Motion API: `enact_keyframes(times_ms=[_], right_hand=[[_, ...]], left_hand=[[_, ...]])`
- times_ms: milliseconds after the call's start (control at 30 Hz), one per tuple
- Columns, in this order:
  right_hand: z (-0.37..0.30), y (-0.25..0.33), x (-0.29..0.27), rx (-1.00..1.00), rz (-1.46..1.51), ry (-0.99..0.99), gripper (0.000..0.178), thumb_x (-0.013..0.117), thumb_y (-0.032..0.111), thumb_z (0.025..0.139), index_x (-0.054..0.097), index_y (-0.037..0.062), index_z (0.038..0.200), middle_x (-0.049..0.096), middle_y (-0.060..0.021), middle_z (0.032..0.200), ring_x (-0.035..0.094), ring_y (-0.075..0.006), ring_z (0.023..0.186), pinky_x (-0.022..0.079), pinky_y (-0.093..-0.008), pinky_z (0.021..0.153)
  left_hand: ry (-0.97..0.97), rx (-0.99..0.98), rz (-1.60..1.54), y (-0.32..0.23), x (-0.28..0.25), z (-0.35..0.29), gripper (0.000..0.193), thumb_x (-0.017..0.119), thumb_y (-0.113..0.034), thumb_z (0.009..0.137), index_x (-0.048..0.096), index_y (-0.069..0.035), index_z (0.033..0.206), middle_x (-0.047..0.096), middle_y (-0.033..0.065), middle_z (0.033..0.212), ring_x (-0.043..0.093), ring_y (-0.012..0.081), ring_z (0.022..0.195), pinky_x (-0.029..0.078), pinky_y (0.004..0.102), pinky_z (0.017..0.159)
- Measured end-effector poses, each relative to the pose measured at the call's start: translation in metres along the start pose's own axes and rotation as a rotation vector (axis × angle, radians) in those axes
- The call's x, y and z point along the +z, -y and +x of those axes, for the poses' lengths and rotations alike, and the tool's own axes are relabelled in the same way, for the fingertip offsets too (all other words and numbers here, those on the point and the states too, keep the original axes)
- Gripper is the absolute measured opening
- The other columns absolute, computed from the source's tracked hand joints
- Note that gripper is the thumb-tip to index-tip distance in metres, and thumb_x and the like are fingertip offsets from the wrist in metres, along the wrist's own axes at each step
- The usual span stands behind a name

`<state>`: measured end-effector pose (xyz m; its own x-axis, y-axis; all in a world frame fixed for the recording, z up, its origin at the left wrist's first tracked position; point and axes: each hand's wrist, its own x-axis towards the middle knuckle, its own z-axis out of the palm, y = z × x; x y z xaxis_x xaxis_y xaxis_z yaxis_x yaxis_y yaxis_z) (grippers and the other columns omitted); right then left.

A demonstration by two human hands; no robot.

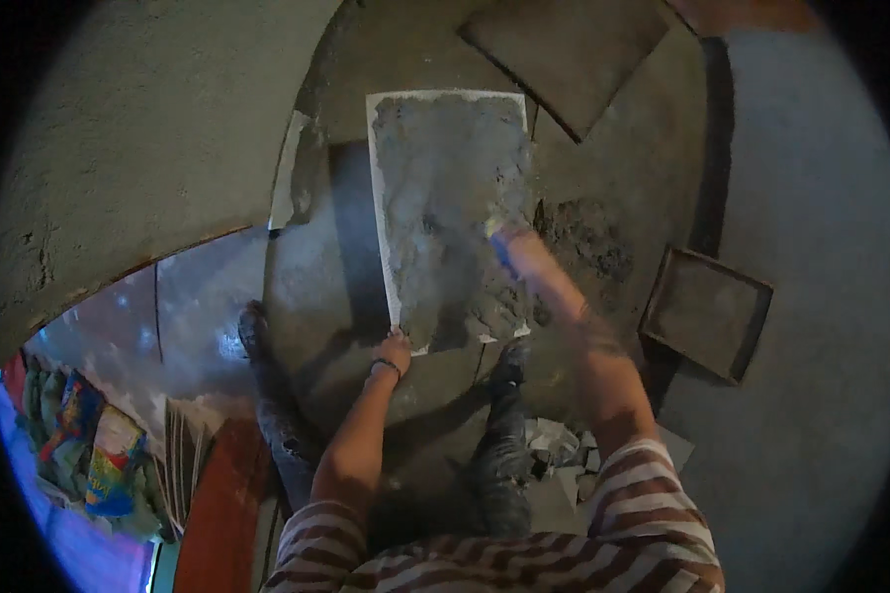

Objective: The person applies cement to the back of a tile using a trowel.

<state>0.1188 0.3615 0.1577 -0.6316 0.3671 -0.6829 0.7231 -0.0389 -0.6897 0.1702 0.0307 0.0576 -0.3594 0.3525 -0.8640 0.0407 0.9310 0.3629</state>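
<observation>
A large white-edged tile (377,178) lies before me, its upper face coated with grey mortar (445,158). My left hand (394,348) is closed on the near left corner of this tile. Over the right half of the mortar, my right hand (527,255) grips a trowel (498,247) by its blue and yellow handle. Motion smears that hand, and the trowel's blade cannot be made out against the mortar. The coating is uneven, with rough lumps along the near edge and a thin white border showing.
Loose mortar (588,237) lies right of the tile. A shallow square tray (707,311) stands farther right, and a dark flat board (569,59) lies at the back. Broken tile pieces (559,450) are beside my right leg. Colourful bags (114,455) sit at lower left.
</observation>
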Motion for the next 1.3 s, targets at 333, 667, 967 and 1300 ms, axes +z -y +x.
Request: enact_keyframes(times_ms=[333, 667, 967, 1300], right_hand=[[-0.005, 0.036, 0.014, 0.071, -0.130, -0.037, 0.036, 0.046, 0.037, 0.092, 0.053, 0.0017, 0.084, 0.051, -0.0051, 0.060, 0.045, -0.0131, 0.044, 0.037, -0.0287, 0.042], [0.001, 0.061, 0.041, -0.029, -0.372, 0.115, 0.044, 0.048, 0.042, 0.091, 0.056, 0.0007, 0.102, 0.054, -0.0126, 0.067, 0.054, -0.0217, 0.056, 0.046, -0.0351, 0.055], [-0.080, 0.081, 0.095, -0.132, -0.908, -0.136, 0.036, 0.035, 0.039, 0.094, 0.056, 0.0129, 0.107, 0.063, -0.0171, 0.081, 0.061, -0.0386, 0.074, 0.048, -0.0468, 0.065], [-0.112, 0.010, -0.041, -0.195, -1.531, 0.019, 0.037, 0.046, 0.039, 0.090, 0.052, 0.0144, 0.117, 0.063, -0.0177, 0.083, 0.062, -0.0352, 0.069, 0.049, -0.0465, 0.061]], left_hand=[[0.048, 0.019, -0.034, -0.026, -0.017, -0.008, 0.048, 0.041, -0.026, 0.090, 0.035, -0.003, 0.131, 0.058, 0.0152, 0.115, 0.057, 0.0326, 0.104, 0.044, 0.0446, 0.087], [0.088, 0.009, -0.049, -0.018, -0.010, 0.001, 0.046, 0.039, -0.026, 0.091, 0.036, -0.003, 0.130, 0.056, 0.0161, 0.116, 0.056, 0.0336, 0.104, 0.044, 0.0445, 0.087], [0.015, -0.017, -0.021, 0.017, -0.012, -0.004, 0.046, 0.034, -0.024, 0.092, 0.035, -0.002, 0.132, 0.056, 0.0180, 0.115, 0.056, 0.0338, 0.105, 0.044, 0.0447, 0.087], [0.041, -0.027, 0.026, 0.001, -0.024, -0.012, 0.048, 0.033, -0.028, 0.093, 0.031, -0.003, 0.134, 0.054, 0.0176, 0.121, 0.054, 0.0353, 0.107, 0.042, 0.0450, 0.090]])
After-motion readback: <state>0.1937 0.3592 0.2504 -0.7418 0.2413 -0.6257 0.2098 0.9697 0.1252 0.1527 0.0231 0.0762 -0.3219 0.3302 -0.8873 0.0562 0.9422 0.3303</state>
